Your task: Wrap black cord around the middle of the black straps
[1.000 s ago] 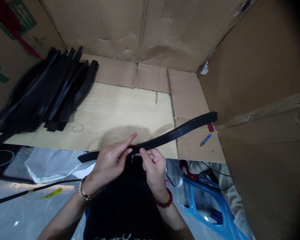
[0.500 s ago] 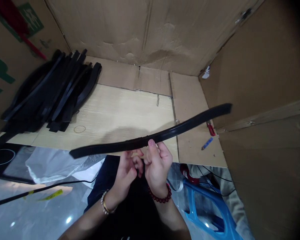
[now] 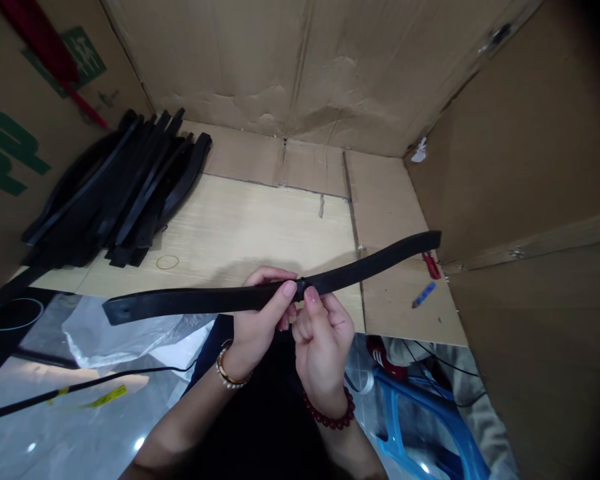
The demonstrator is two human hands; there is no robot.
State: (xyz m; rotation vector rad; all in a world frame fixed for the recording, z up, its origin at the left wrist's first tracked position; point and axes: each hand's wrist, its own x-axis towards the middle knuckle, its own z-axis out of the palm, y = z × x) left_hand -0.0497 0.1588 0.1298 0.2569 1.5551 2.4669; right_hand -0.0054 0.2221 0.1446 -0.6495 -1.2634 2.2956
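Note:
A long, slightly curved black strip point(image 3: 375, 264), seemingly rubber or plastic, is held crosswise above the near edge of the work surface. My left hand point(image 3: 263, 313) grips it just left of its middle, thumb on the near face and fingers behind. Close beside it, my right hand point(image 3: 325, 327) pinches the strip right of the middle, with its thumb on top and fingers curled. Between the two thumbs a small dark band or lump shows on the strip; what it is I cannot make out. A pile of similar black strips point(image 3: 130, 180) lies at the far left.
Cardboard walls point(image 3: 260, 73) enclose the surface point(image 3: 260, 220). A rubber band point(image 3: 167, 262) lies near the pile. At the right are a red-handled tool point(image 3: 431, 265) and a blue marker-like piece point(image 3: 424, 295). Below stand a blue plastic stool point(image 3: 425, 407) and a plastic sheet point(image 3: 110, 333).
My left hand, loose below the strip before, has closed around it. The strip has turned, its left end nearer me and its right end lower. The whole view has shifted slightly.

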